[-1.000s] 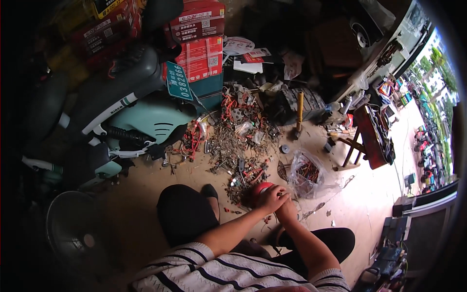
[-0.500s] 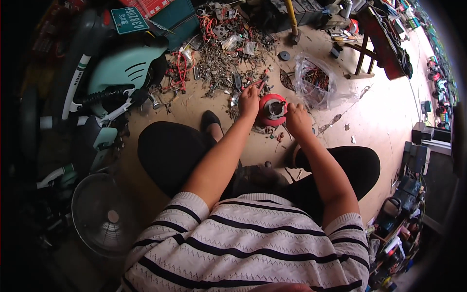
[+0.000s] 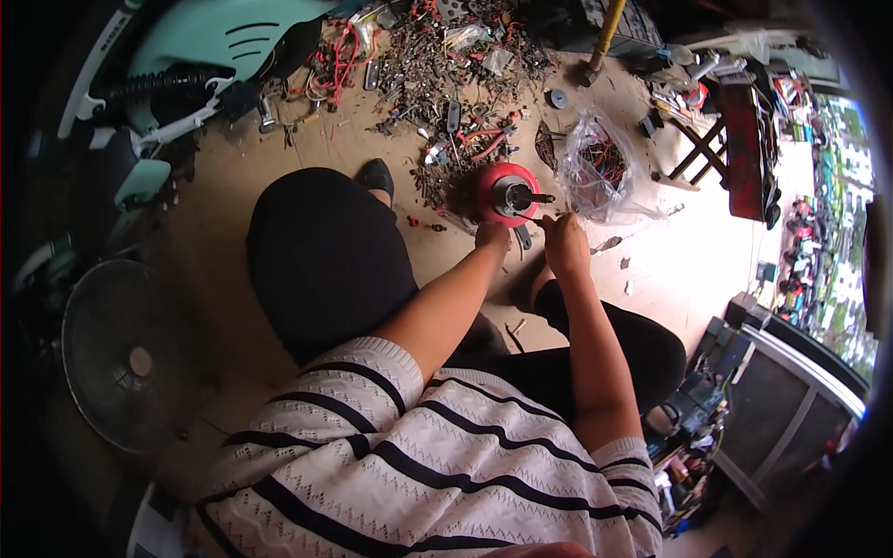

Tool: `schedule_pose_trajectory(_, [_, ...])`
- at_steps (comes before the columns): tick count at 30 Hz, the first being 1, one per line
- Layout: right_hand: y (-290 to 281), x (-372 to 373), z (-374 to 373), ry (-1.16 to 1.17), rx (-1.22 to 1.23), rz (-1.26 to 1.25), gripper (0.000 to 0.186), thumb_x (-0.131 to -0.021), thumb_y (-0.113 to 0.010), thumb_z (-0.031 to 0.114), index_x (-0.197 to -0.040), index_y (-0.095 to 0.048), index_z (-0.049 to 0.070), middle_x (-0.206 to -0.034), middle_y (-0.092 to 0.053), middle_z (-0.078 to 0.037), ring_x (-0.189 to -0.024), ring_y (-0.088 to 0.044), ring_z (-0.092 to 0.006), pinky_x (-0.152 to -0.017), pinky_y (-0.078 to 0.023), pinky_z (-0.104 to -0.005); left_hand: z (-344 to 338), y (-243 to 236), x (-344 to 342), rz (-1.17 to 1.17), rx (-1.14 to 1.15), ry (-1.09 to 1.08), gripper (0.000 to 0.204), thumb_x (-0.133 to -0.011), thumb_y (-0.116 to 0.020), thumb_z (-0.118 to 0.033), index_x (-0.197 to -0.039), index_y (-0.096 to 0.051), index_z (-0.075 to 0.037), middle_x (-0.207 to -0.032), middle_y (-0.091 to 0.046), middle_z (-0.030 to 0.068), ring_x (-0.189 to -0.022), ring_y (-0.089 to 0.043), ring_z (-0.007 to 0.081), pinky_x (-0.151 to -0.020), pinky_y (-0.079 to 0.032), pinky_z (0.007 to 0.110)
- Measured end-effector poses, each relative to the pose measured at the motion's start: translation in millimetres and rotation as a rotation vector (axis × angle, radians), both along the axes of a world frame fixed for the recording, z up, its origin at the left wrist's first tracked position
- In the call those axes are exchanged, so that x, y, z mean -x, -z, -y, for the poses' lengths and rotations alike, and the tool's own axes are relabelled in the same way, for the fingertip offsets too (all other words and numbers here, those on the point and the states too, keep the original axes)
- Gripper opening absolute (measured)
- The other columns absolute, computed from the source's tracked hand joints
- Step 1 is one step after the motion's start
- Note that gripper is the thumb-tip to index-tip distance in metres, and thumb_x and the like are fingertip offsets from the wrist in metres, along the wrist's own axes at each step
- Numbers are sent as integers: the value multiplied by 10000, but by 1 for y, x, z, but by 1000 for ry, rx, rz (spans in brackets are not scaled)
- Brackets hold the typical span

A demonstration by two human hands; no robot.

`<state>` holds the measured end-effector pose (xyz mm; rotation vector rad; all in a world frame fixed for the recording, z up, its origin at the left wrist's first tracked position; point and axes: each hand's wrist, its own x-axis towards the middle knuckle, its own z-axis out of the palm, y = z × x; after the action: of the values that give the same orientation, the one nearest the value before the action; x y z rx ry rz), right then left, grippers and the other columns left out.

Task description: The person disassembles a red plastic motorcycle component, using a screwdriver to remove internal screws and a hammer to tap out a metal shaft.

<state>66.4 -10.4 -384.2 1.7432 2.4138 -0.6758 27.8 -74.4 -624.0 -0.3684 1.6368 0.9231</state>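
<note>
A red round object (image 3: 493,177) with a metal collar and dark centre fitting sits on the floor ahead. My left hand (image 3: 493,237) is closed at its lower edge; what it grips is hidden. My right hand (image 3: 565,244), just lower right of it, grips a thin dark tool whose tip reaches toward the collar. A flat dark piece (image 3: 523,238) lies between my hands. Metal scrap (image 3: 433,84) and red wires (image 3: 344,58) are heaped beyond, and a clear bag of wires (image 3: 605,172) lies to the right.
A mint-green scooter (image 3: 200,33) stands upper left, a fan (image 3: 121,363) at left. A yellow-handled hammer (image 3: 605,37) stands behind, a folding stand with a red board (image 3: 744,149) at right. Stacked boxes and tools (image 3: 698,391) line the lower right, beside a bright doorway opening onto parked scooters.
My hands, together on the red object a second ago, have parted; the left has come down to its lower edge. A thin tool now shows in my right hand. The camera view has shifted.
</note>
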Motion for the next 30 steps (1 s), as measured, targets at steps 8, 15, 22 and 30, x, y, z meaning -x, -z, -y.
schedule_pose_trajectory(8, [-2, -3, 7, -21, -8, 31, 280, -866, -634, 202, -969, -542, -42, -953, -638, -289, -896, -630, -438, -747, -491, -495, -5, -7, 2, 146, -142, -57, 142, -891, -475, -178, -844, -552, -68, -720, -606, 59, -459, -578, 187, -349, -399, 330])
schedule_pose_trajectory(15, [-6, -1, 10, -312, -90, -101, 301, -846, -665, 206, -1040, -576, -6, -921, -674, -224, -867, -620, -373, -751, -503, -450, -4, -114, 21, 626, -335, -356, 256, -908, -638, -334, -993, -552, -109, -870, -604, 21, -770, -611, 156, -609, -499, 297])
schedule_pose_trajectory(22, [-6, -1, 11, -51, -9, 1, 368, -890, -624, 301, -1015, -571, -41, -923, -655, -258, -874, -627, -441, -758, -490, -473, -11, -123, 20, 763, -417, -502, 70, -962, -559, -180, -954, -593, -119, -848, -616, -4, -759, -600, 123, -684, -489, 253])
schedule_pose_trajectory(30, [-4, -1, 10, -411, -225, -60, 262, -851, -664, 193, -1006, -571, 3, -852, -620, -169, -892, -579, -375, -794, -473, -444, -10, -129, 21, 819, -427, -605, 58, -942, -546, -101, -940, -590, -64, -810, -615, 27, -772, -620, 142, -691, -508, 274])
